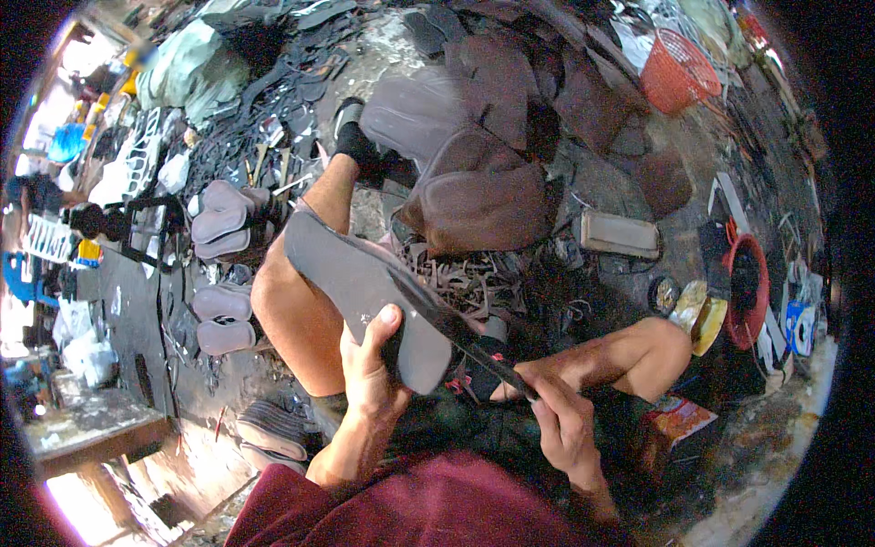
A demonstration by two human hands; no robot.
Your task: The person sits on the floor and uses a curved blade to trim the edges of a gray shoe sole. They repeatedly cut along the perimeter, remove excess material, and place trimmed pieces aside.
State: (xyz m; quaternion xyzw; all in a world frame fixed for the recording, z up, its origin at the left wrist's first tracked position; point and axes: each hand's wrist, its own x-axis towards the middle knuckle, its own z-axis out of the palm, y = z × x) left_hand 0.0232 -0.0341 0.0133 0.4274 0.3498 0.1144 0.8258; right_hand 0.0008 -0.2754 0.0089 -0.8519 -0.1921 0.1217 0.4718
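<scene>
I see a grey shoe sole [365, 292] held up over my left thigh — a long, flat, foot-shaped piece of rubber with a matt, slightly speckled face turned toward the camera. Its rounded end points up and to the left, the other end down and to the right, so it lies on a slant. Along its right edge runs a knife [456, 333], its long dark blade touching the sole's rim — the tip near the sole's middle, the handle end lower right. The blade lies almost parallel to that edge, tilted on the same slant as the sole.
</scene>
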